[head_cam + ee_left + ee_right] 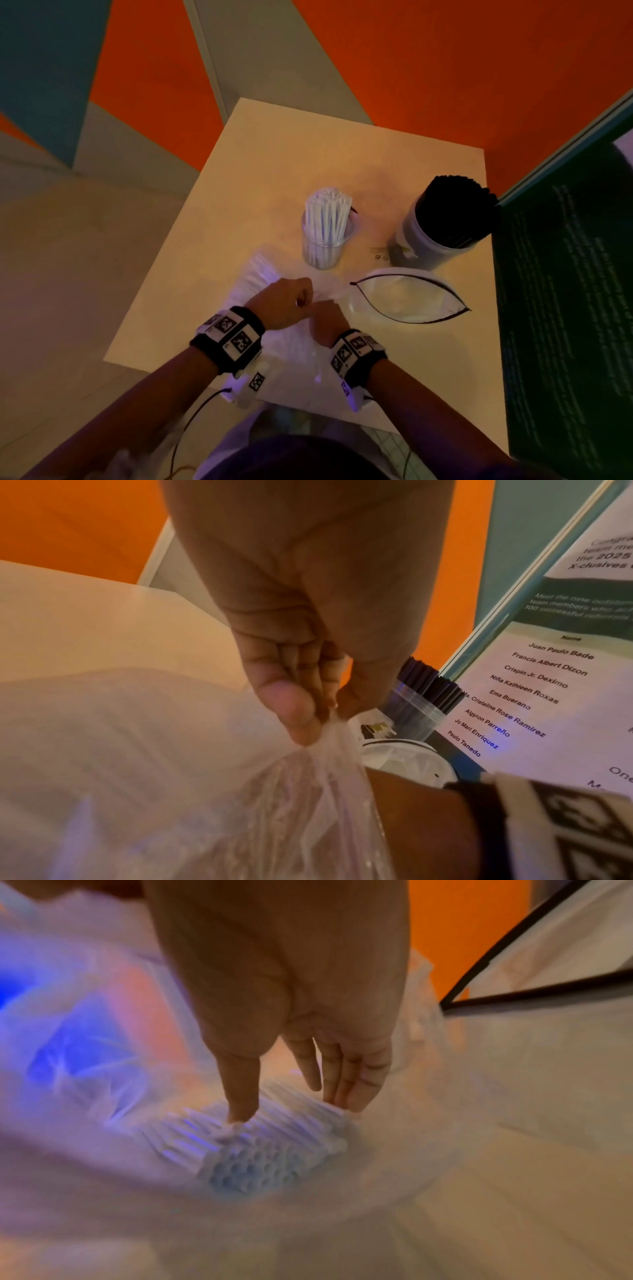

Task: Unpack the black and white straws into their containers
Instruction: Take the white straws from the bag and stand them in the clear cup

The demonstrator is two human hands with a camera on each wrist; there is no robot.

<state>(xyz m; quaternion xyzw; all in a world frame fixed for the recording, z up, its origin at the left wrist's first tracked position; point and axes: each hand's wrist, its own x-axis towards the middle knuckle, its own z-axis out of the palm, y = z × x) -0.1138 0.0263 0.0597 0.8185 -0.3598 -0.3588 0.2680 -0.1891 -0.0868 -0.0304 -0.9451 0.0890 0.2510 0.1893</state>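
Observation:
A clear plastic bag of white straws lies on the table in front of me. My left hand pinches a bunched edge of the bag and holds it up. Inside the bag, my right hand has thumb and straight fingers spread over the bundle of white straws, touching its top. Behind the hands stand a clear cup packed with white straws and a white tub full of black straws. In the head view both hands meet over the bag.
An empty clear zip bag with a black rim lies open right of my hands. A green printed board stands along the table's right side. The small beige table has bare surface at the back; its front edge is at my body.

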